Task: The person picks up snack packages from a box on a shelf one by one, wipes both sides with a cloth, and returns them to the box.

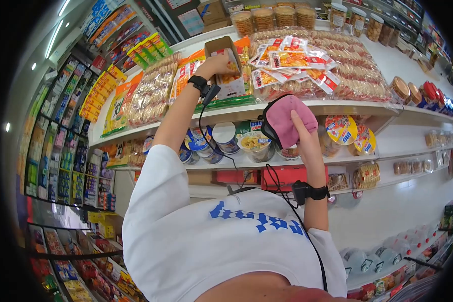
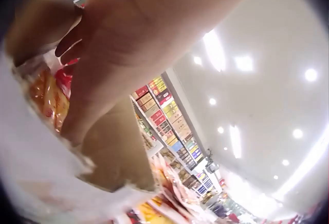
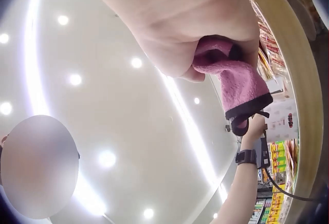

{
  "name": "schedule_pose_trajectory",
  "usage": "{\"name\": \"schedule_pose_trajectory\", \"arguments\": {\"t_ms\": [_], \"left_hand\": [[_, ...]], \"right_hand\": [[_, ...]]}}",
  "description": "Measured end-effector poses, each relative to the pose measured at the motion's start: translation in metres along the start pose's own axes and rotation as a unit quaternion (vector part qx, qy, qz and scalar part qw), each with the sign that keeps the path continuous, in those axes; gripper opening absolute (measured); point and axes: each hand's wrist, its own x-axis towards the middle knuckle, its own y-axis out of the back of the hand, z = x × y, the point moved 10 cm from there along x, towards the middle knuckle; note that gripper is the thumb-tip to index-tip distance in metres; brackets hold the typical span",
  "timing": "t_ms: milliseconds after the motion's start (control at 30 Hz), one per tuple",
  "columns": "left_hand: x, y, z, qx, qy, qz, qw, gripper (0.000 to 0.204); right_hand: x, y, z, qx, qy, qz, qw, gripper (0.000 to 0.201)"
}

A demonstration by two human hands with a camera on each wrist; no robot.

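Observation:
My left hand (image 1: 217,65) reaches into an open cardboard box (image 1: 231,89) on the top shelf, its fingers hidden inside. In the left wrist view, glossy packets (image 2: 49,100) with orange and red on them lie in the box beside that hand. Over the shelf's front edge, my right hand (image 1: 303,132) grips a pink fuzzy cloth (image 1: 287,118) with black edging, thumb laid across it. The right wrist view shows the cloth (image 3: 241,82) folded and hanging from the hand. A loose pile of white-and-orange packets (image 1: 289,60) lies right of the box.
Clear-wrapped rows of round snacks (image 1: 355,65) flank the box on the top shelf (image 1: 347,107). Tub noodles (image 1: 256,143) stand on the shelf below. Jars (image 1: 264,19) line the back. A black cable (image 1: 201,126) hangs from the left wrist.

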Motion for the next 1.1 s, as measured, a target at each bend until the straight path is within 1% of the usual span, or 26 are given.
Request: {"name": "schedule_pose_trajectory", "arguments": {"t_ms": [33,133,167,233,300,367,433,467,500,600,633,667,733,767,800,833,867,900,933,967,1000,1067,1100], "left_hand": [[0.004,-0.001,0.002,-0.04,-0.022,-0.009,0.999,0.08],[0.002,0.024,0.016,0.012,-0.075,0.051,0.996,0.086],[0.005,0.022,0.012,-0.005,-0.078,0.061,0.995,0.081],[0.0,0.02,0.016,0.105,-0.077,0.092,0.987,0.084],[-0.006,0.016,0.019,0.163,-0.085,0.12,0.976,0.09],[-0.01,0.014,0.019,0.177,-0.103,0.145,0.968,0.099],[-0.007,0.008,0.01,0.052,-0.08,0.032,0.995,0.098],[-0.008,0.005,0.007,-0.012,-0.066,-0.025,0.997,0.097],[-0.007,0.013,0.007,-0.044,-0.079,0.011,0.996,0.085],[-0.009,0.043,0.009,0.048,-0.082,0.163,0.982,0.064],[-0.009,0.04,0.004,0.031,-0.046,0.133,0.99,0.042],[-0.012,0.046,0.006,0.025,-0.066,0.187,0.98,0.037],[-0.023,0.054,0.002,0.011,-0.101,0.289,0.952,0.027],[-0.03,0.06,0.005,0.004,-0.157,0.338,0.928,0.024],[-0.035,0.074,-0.008,-0.105,-0.138,0.347,0.922,0.024],[-0.05,0.093,-0.016,-0.214,-0.119,0.351,0.904,0.025],[-0.068,0.109,-0.022,-0.322,-0.099,0.347,0.875,0.025],[-0.098,0.133,-0.017,-0.384,-0.106,0.361,0.843,0.025],[-0.13,0.154,-0.014,-0.444,-0.109,0.374,0.807,0.024],[-0.155,0.165,-0.011,-0.482,-0.109,0.378,0.783,0.023],[-0.177,0.172,-0.009,-0.518,-0.108,0.382,0.758,0.022],[-0.206,0.173,-0.009,-0.579,-0.112,0.393,0.706,0.019],[-0.216,0.17,-0.01,-0.603,-0.118,0.399,0.68,0.017]], "right_hand": [[-0.003,0.001,0.0,0.003,0.006,0.003,1.0,0.036],[-0.012,-0.004,0.0,-0.002,0.026,0.018,1.0,0.035],[-0.014,-0.007,-0.002,-0.006,0.035,0.023,0.999,0.034],[-0.016,-0.007,0.005,-0.018,0.028,0.03,0.999,0.035],[-0.02,-0.011,0.011,-0.023,0.024,0.033,0.999,0.035],[-0.022,-0.022,0.016,-0.018,0.024,0.031,0.999,0.036],[-0.022,-0.033,0.021,-0.019,0.028,0.03,0.999,0.036],[-0.023,-0.038,0.025,-0.02,0.028,0.03,0.999,0.036],[-0.024,-0.043,0.031,-0.021,0.022,0.03,0.999,0.036],[-0.022,-0.054,0.048,-0.025,0.009,0.033,0.999,0.036],[-0.023,-0.057,0.055,-0.025,0.003,0.035,0.999,0.036],[-0.023,-0.06,0.06,-0.025,-0.004,0.036,0.999,0.036],[-0.026,-0.068,0.066,-0.039,0.006,0.051,0.998,0.036],[-0.026,-0.072,0.067,-0.046,0.013,0.058,0.997,0.036],[-0.027,-0.069,0.068,-0.04,0.013,0.084,0.996,0.037],[-0.029,-0.065,0.07,-0.035,0.014,0.112,0.993,0.037],[-0.031,-0.06,0.071,-0.03,0.013,0.142,0.989,0.038],[-0.032,-0.053,0.066,-0.038,0.047,0.168,0.984,0.041],[-0.032,-0.045,0.061,-0.048,0.078,0.192,0.977,0.043],[-0.033,-0.041,0.057,-0.059,0.107,0.213,0.969,0.046],[-0.032,-0.045,0.053,-0.063,0.112,0.222,0.967,0.044],[-0.031,-0.065,0.038,-0.074,0.117,0.237,0.962,0.043],[-0.03,-0.083,0.029,-0.138,0.15,0.222,0.954,0.044]]}}
